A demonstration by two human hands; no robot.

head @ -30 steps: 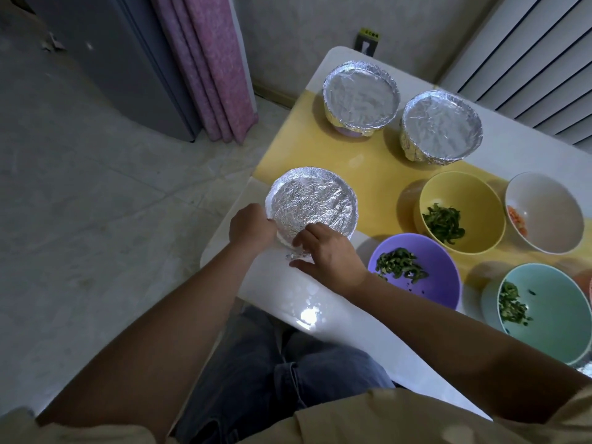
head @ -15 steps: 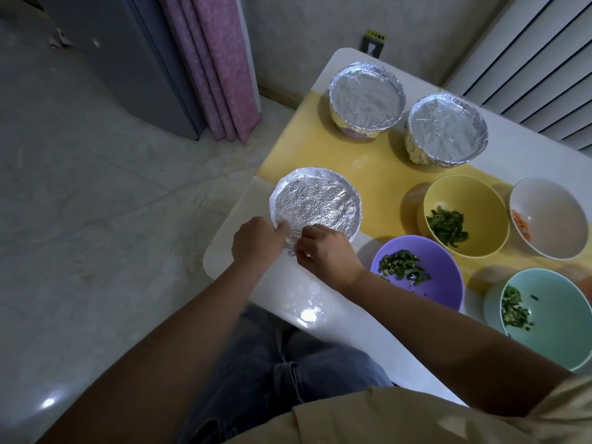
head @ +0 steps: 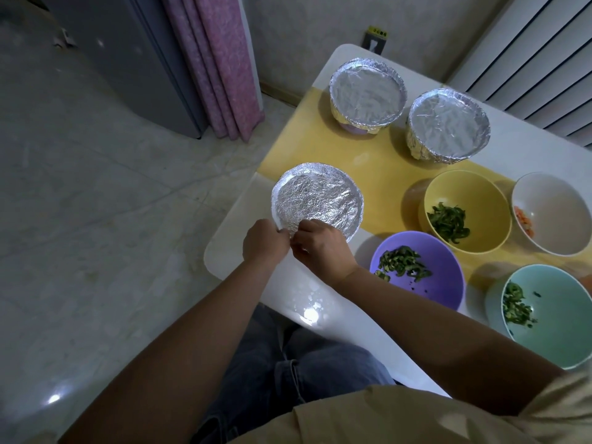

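A foil-covered bowl [head: 317, 198] stands at the near left corner of the white table [head: 230, 251]. My left hand [head: 263, 243] and my right hand [head: 320, 248] meet at the bowl's near edge, fingers curled, both pinching the crumpled foil where it folds over the rim. The bowl under the foil is hidden.
Two more foil-covered bowls [head: 367, 94] [head: 448, 125] stand at the back on a yellow mat [head: 320, 145]. Open bowls to the right: purple [head: 442, 283], yellow [head: 467, 200] and teal [head: 563, 315] with chopped greens, white [head: 554, 209] with orange bits. A pink curtain [head: 217, 59] hangs left.
My left hand has slid right along the bowl's near rim until it meets the right hand. The bowl has stayed in place.
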